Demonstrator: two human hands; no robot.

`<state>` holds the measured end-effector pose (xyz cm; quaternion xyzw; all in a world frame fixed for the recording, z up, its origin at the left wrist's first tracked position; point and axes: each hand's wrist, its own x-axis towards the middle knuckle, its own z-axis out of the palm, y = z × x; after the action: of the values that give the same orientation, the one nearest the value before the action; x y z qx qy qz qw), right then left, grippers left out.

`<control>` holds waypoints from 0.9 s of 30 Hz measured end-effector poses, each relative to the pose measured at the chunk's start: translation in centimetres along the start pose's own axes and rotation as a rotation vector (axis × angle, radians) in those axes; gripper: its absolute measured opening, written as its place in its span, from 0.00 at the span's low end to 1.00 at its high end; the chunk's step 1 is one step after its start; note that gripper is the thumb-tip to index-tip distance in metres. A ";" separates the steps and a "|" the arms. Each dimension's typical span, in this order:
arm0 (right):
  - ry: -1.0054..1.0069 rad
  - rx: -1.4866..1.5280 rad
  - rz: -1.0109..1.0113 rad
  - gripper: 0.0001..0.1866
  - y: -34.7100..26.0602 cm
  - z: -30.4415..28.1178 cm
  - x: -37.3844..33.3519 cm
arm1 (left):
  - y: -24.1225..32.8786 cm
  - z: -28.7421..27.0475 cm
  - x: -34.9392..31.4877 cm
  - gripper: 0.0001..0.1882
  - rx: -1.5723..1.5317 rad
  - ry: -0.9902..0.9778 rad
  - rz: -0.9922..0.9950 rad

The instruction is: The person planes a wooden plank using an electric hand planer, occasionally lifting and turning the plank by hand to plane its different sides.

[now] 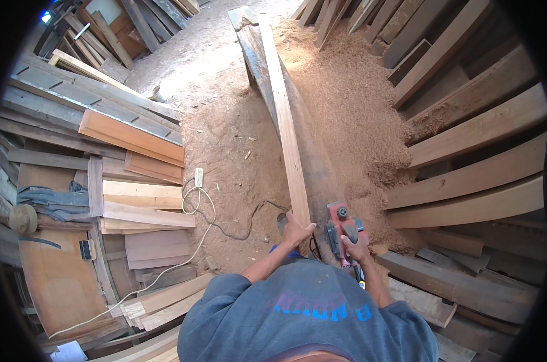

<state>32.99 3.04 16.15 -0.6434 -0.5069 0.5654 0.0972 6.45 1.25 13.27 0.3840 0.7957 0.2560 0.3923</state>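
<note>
A long, narrow wooden board point(286, 128) lies lengthwise along a dusty bench point(315, 158). My left hand point(297, 230) grips the board's near end, its thumb across the wood. Just to the right of that end sits a red and black electric hand planer point(340, 224). My right hand point(356, 247) is closed around the planer's rear handle. The planer appears to rest on the bench, beside the board rather than on it. Its underside is hidden.
Shavings point(364, 130) cover the floor right of the bench. Planks point(475, 127) lean along the right side. Stacked boards point(146, 208) line the left. A pale extension cord point(183, 260) with a socket block point(199, 177) joins a dark cable point(243, 234) left of the bench.
</note>
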 end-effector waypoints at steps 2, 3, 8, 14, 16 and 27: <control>0.007 0.001 -0.031 0.23 0.1 0.0 0.0 | -1.3 0.3 0.9 0.54 0.023 -0.018 -0.042; -0.014 -0.009 -0.053 0.23 -0.5 0.4 0.1 | -4.6 1.0 2.2 0.50 -0.066 -0.057 -0.076; -0.014 -0.007 -0.001 0.25 1.7 0.1 1.0 | -5.1 -3.4 1.3 0.38 -0.572 -0.285 0.022; 0.057 0.023 -0.186 0.19 2.7 0.8 1.7 | 5.5 -12.8 -4.5 0.36 -1.350 -0.572 0.038; 0.044 0.021 -0.169 0.20 2.4 0.6 1.6 | 7.5 -14.8 -4.6 0.39 -1.453 -0.577 0.249; -0.003 -0.031 -0.153 0.22 1.8 0.2 1.2 | 25.9 -29.6 -5.9 0.30 -1.590 -0.452 0.957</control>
<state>33.66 2.99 14.09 -0.6032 -0.5636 0.5493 0.1293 -4.94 8.19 50.74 0.3301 0.0529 0.7750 0.5364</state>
